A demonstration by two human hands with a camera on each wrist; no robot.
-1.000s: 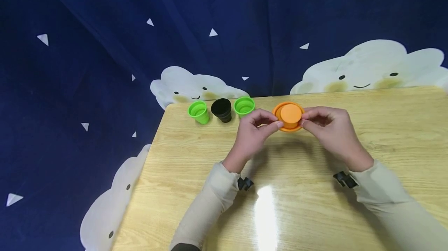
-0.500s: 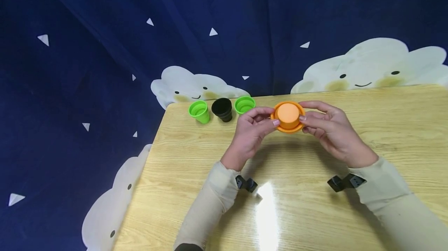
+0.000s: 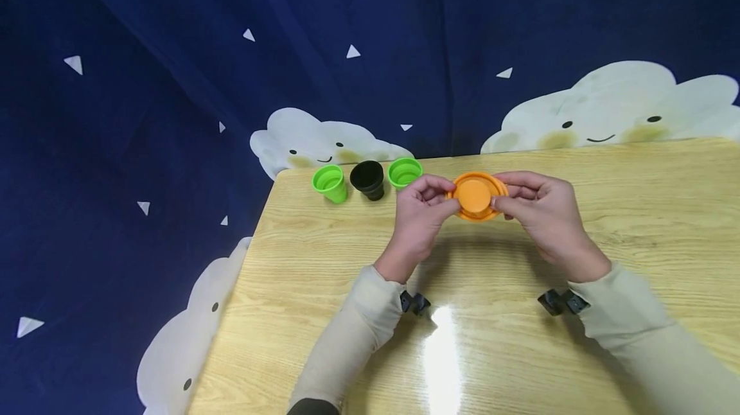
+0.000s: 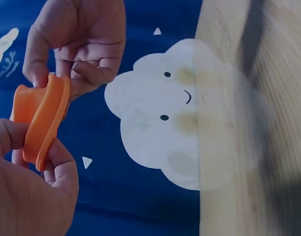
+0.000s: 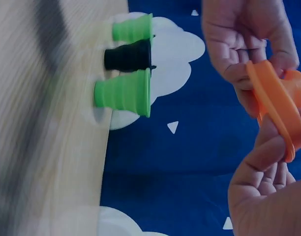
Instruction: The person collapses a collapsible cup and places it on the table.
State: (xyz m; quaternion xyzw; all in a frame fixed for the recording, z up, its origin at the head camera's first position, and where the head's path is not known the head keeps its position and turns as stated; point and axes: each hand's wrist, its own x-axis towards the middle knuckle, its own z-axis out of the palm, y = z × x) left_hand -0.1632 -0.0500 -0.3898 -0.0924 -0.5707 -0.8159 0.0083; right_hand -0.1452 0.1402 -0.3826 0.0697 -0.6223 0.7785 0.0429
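Observation:
Both hands hold an orange collapsible cup (image 3: 474,198) above the table, toward its back edge. My left hand (image 3: 420,217) pinches the rim at the left between thumb and fingers. On the opposite side my right hand (image 3: 543,219) grips it, thumb pressed near the raised round middle. The left wrist view shows the orange cup (image 4: 48,118) from the side, squashed short, with a wide rim and a ring standing out. Part of its rim is hidden behind the fingers.
Left of the hands, along the table's back edge, stand a green cup (image 3: 331,184), a black cup (image 3: 368,179) and another green cup (image 3: 405,173), all upright. Behind the wooden table (image 3: 300,273) hangs a dark blue curtain (image 3: 370,29) with clouds.
The orange cup's middle, which stuck up toward the camera, now sits lower and flatter within the rim. The right fingers have shifted on the rim. The standing cups have not moved.

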